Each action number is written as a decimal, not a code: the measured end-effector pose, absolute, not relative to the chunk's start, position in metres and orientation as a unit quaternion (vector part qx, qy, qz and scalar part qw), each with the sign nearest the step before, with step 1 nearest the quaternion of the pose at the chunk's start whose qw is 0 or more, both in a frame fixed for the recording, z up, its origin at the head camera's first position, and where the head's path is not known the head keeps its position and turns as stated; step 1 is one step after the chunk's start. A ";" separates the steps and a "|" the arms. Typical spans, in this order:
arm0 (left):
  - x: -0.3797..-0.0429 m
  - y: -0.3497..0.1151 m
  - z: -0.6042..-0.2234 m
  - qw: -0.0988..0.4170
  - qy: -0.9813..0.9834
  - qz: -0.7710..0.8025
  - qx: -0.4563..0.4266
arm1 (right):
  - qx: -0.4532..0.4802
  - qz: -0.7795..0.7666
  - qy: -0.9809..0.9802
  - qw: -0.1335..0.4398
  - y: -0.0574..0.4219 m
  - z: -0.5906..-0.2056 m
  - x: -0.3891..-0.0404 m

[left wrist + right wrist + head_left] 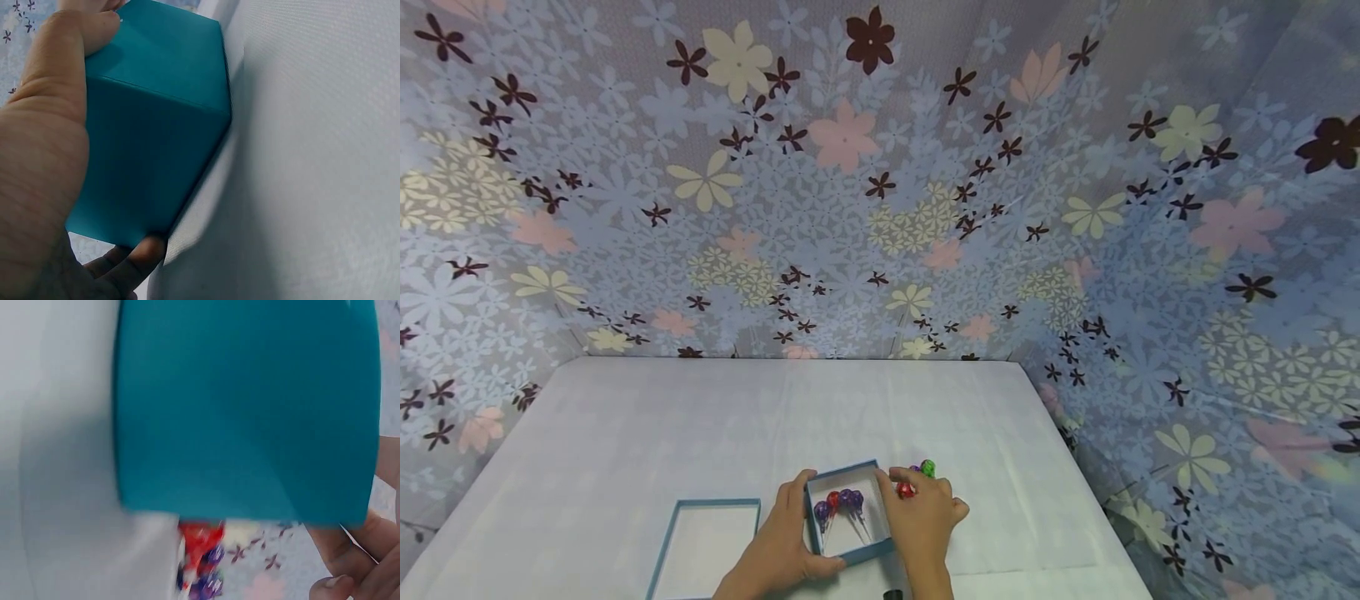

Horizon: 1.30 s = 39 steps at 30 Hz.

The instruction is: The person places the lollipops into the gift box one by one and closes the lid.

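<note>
A blue open-topped box (pixel 868 552) with a white inside holds several lollipops (pixel 846 500) in purple and red wrappers, their white sticks pointing toward me. My left hand (pixel 782 533) grips the box's left side, thumb at the near corner and fingers along the far part. In the left wrist view, teal outer walls of the box (pixel 150 156) show between thumb and fingers. At the box's right side, my right hand (pixel 923 517) holds the rim, its thumb at the top edge and its other fingers bent outside. The right wrist view shows a teal wall (pixel 250 412) beside those fingers.
Beyond the right hand lie more lollipops, including a green one (pixel 928 467) and a red one (pixel 906 490), partly hidden. A shallow blue-rimmed white tray or lid (pixel 718 502) lies left. A small black object (pixel 892 594) sits at the near edge of the white-covered table (pixel 790 417).
</note>
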<state>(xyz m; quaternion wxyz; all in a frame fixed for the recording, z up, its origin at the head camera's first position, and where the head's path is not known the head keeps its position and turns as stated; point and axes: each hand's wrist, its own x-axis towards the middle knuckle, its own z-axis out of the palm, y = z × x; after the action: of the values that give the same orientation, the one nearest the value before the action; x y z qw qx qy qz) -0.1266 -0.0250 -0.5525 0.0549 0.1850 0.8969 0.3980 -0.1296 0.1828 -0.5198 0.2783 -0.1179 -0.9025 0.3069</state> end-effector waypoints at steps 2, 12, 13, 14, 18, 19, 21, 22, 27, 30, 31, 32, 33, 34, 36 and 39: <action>-0.126 -0.025 -0.553 0.055 0.897 0.398 0.183 | -0.132 0.310 -0.904 0.265 0.190 -0.522 -0.130; -0.127 -0.025 -0.549 0.072 0.896 0.404 0.171 | -0.175 0.286 -0.921 0.200 0.210 -0.528 -0.131; -0.127 -0.025 -0.549 0.071 0.896 0.404 0.171 | -0.181 0.280 -0.923 0.189 0.210 -0.529 -0.131; -0.127 -0.025 -0.549 0.070 0.896 0.404 0.171 | -0.185 0.278 -0.925 0.182 0.211 -0.529 -0.131; -0.127 -0.024 -0.550 0.069 0.898 0.401 0.169 | -0.192 0.272 -0.927 0.171 0.212 -0.534 -0.133; -0.128 -0.024 -0.550 0.070 0.898 0.401 0.168 | -0.192 0.270 -0.928 0.172 0.212 -0.535 -0.133; -0.127 -0.023 -0.551 0.073 0.897 0.401 0.168 | -0.192 0.269 -0.928 0.173 0.212 -0.537 -0.134; -0.127 -0.024 -0.551 0.074 0.898 0.401 0.168 | -0.191 0.267 -0.928 0.175 0.212 -0.538 -0.134; -0.126 -0.024 -0.550 0.073 0.898 0.401 0.168 | -0.198 0.268 -0.925 0.181 0.212 -0.541 -0.136; -0.125 -0.024 -0.549 0.072 0.898 0.402 0.166 | -0.202 0.266 -0.925 0.184 0.211 -0.542 -0.138; -0.125 -0.024 -0.549 0.072 0.898 0.401 0.166 | -0.202 0.263 -0.925 0.185 0.210 -0.543 -0.138; -0.126 -0.024 -0.549 0.073 0.898 0.400 0.165 | -0.202 0.261 -0.926 0.185 0.210 -0.543 -0.139; -0.126 -0.024 -0.549 0.075 0.898 0.400 0.165 | -0.203 0.258 -0.926 0.185 0.210 -0.543 -0.140; -0.126 -0.024 -0.549 0.077 0.898 0.401 0.164 | -0.202 0.256 -0.927 0.185 0.210 -0.544 -0.140; -0.127 -0.024 -0.549 0.080 0.898 0.400 0.164 | -0.201 0.253 -0.928 0.184 0.210 -0.544 -0.141; -0.127 -0.024 -0.550 0.084 0.896 0.403 0.164 | -0.199 0.253 -0.928 0.185 0.210 -0.545 -0.141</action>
<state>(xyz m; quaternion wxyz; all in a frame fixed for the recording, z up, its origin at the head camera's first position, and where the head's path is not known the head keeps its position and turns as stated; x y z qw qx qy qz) -0.1274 -0.0239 -0.5502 0.0844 0.1635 0.8964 0.4032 -0.1412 0.2099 -0.5453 0.1847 -0.1995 -0.9284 0.2532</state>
